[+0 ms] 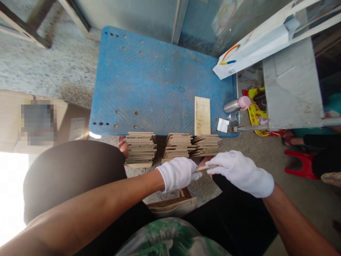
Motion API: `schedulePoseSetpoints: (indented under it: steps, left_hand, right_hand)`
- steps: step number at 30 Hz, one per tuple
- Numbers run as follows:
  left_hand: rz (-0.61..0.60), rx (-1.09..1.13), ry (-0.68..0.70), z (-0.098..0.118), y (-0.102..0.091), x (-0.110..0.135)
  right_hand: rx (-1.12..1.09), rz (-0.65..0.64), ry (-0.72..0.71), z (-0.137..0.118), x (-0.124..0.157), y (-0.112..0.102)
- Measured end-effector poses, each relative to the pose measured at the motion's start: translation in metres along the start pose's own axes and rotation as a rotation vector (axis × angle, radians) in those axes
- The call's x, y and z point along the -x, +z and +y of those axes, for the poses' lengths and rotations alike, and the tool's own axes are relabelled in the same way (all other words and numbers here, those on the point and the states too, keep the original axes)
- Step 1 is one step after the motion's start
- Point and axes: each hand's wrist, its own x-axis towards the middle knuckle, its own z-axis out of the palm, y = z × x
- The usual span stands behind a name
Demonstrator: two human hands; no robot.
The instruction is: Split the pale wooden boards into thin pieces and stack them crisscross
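Thin wooden slat [206,168] being held between white-gloved left hand [177,174] and right hand [239,173], fingers [214,168] closed on it, above stacked slats [178,145]. Light, even pressure advised; thin wood easily snapped. Blue plastic pallet [160,81] beyond.

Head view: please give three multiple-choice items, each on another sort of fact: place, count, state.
1. Where lies the flat board? A) blue pallet B) red stool C) cardboard box
2. How many stacks of wooden slats? A) two B) three C) five
3. The thin wooden strip is: A) on the floor B) held by left hand and right hand C) in a stack

1 A: it rests on the blue surface.
2 B: three piles stand side by side.
3 B: both white gloves pinch it.
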Motion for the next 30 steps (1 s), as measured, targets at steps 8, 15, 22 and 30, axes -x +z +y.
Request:
schedulePoseSetpoints:
  steps: [8,15,22,30]
  left_hand:
    - [0.235,0.361,-0.066,-0.001,-0.024,0.002]
    - [0.447,0.69,-0.063,0.0,-0.035,0.009]
    - [0.481,0.777,-0.054,-0.004,-0.039,0.013]
    - [0.54,0.784,-0.067,-0.008,-0.048,0.004]
  right_hand:
    - [-0.577,0.672,0.529,-0.012,0.001,0.019]
    - [-0.411,0.456,0.75,-0.055,-0.008,0.072]
    - [-0.287,0.457,0.789,-0.082,-0.043,0.081]
    - [-0.315,0.444,0.868,-0.079,-0.064,0.059]
